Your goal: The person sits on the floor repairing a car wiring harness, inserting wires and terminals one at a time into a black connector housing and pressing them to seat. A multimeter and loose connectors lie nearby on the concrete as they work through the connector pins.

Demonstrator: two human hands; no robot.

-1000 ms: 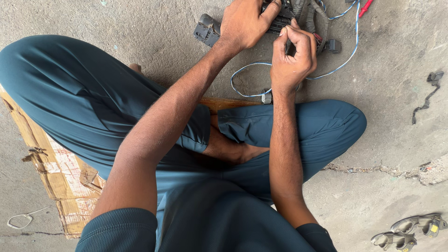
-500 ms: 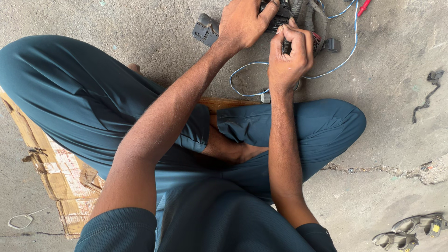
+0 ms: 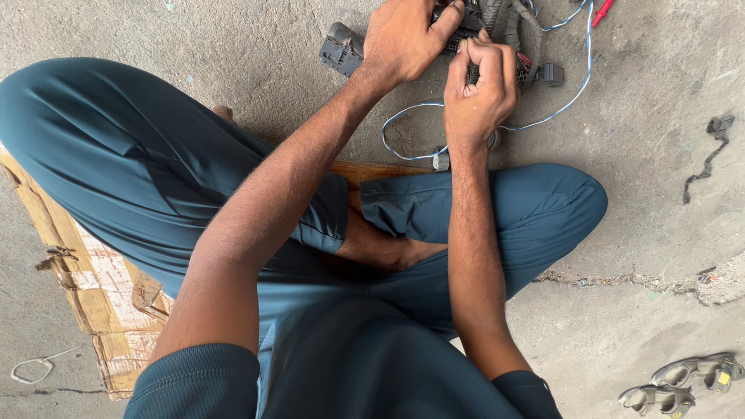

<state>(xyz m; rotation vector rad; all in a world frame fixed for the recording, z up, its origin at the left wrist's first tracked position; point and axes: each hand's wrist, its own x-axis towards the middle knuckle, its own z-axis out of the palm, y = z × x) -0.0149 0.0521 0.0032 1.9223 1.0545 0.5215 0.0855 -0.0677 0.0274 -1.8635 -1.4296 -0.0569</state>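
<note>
- The person sits cross-legged on a flattened brown cardboard sheet laid on the grey concrete floor, both arms reaching forward past the knees.
- The black bundled wiring harness with plastic connector blocks lies on the floor at the top edge of the head view, just beyond the right knee.
- Its long axis runs roughly left to right across the view: one dark grey rectangular connector block points out to the left of the harness, and a smaller black plug points out to the right.
- The left hand lies over the left part of the harness, fingers curled down and closed around it, the thumb stretched toward the middle of the bundle.
- The right hand sits just right of the left hand, touching the harness; its fingers are pressed together in a near fist, and they seem to pinch a small part of the bundle, though the knuckles hide what exactly.
- A thin blue wire loops out from the harness, down the right side and back toward the right wrist, ending near a small grey plug on the floor below the harness.
- A red-tipped piece lies right of the harness at the top edge.
- A dark scrap of cable lies well right of the harness.
- Two grey-and-yellow metal clips lie far below the harness, at the lower right corner.
</note>
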